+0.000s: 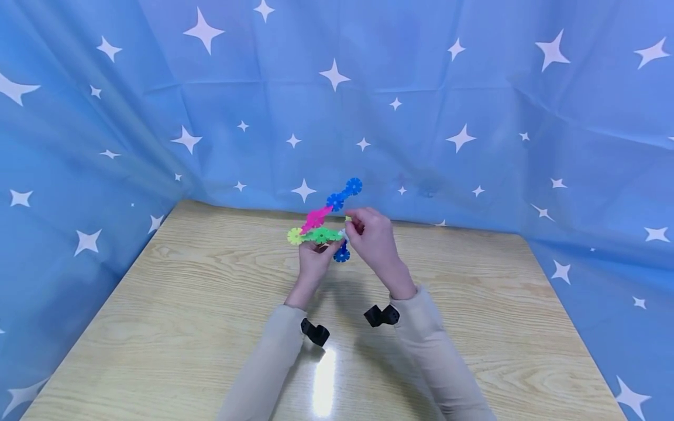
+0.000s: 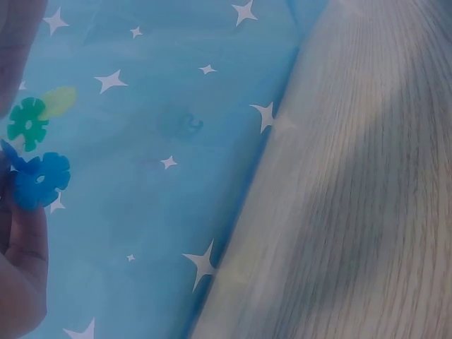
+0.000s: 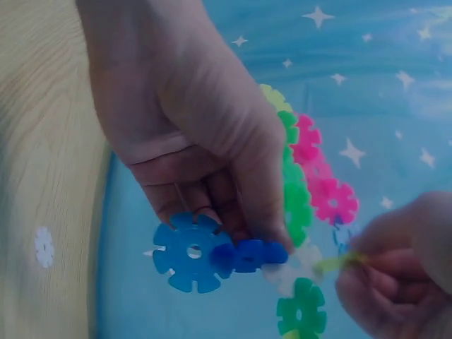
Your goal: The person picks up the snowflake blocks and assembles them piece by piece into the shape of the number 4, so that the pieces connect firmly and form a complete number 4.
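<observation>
Notched plastic discs are slotted together into a branching chain. My left hand (image 1: 314, 266) holds it from below, near the green discs (image 1: 322, 235). A yellow disc (image 1: 295, 236) joins this green row to the pink discs (image 1: 315, 218), which lead up to blue discs (image 1: 335, 202). More blue discs (image 3: 192, 252) stick out by the left thumb in the right wrist view. With thumb and fingers, my right hand (image 1: 375, 240) pinches a yellow disc (image 3: 339, 263), its edge right at a white disc (image 3: 300, 265). Another green disc (image 3: 301, 307) hangs below the white one.
Both hands are raised over a wooden table (image 1: 210, 292). A blue curtain (image 1: 337, 117) with white stars stands behind and at both sides. A small white notched disc (image 3: 44, 247) shows against the wood in the right wrist view. Each sleeve carries a black camera (image 1: 381, 316).
</observation>
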Demonstrator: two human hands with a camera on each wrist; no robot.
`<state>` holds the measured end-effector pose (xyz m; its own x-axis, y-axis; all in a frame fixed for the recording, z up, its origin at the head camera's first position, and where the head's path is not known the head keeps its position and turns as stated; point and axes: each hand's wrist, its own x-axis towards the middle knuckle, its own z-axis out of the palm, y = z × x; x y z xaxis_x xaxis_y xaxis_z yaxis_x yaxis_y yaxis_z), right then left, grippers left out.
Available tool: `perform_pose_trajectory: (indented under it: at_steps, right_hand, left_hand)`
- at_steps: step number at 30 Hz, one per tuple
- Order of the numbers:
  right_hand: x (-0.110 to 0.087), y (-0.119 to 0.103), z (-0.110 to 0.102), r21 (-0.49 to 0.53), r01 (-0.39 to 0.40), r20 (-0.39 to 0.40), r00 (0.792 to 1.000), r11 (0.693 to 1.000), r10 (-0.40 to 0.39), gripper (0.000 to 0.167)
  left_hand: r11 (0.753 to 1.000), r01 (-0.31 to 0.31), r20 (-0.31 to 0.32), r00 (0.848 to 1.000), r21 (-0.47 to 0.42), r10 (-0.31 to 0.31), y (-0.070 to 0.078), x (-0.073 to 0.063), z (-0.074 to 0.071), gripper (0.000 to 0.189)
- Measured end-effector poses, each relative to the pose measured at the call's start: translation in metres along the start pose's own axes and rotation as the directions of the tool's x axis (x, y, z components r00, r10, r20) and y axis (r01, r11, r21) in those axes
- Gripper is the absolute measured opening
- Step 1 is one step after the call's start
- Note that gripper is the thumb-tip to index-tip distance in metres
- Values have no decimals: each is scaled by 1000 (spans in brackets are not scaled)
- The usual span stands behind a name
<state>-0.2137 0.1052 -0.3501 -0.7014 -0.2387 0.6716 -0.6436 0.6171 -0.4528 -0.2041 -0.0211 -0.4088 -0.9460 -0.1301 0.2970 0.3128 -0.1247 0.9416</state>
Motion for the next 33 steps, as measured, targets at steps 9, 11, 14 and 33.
perform_pose_trajectory:
  at_steps: [9,11,14,33]
  right_hand:
    - [-2,14,-16,100,-44,227,974,994,20,29]
    - [-2,18,-16,105,-21,234,972,994,-4,28]
    - [-3,21,-16,125,11,223,974,992,-39,26]
    - [-13,28,-3,235,-38,132,991,971,6,27]
  left_hand:
    - [1000,-13,6,1000,-11,13,1,-2,1,15]
    - [1000,-21,2,1000,-20,21,0,-2,1,14]
    - [997,-48,-10,999,-54,47,-6,-2,2,8]
    - [990,-20,-47,999,-138,13,-10,-5,-3,5]
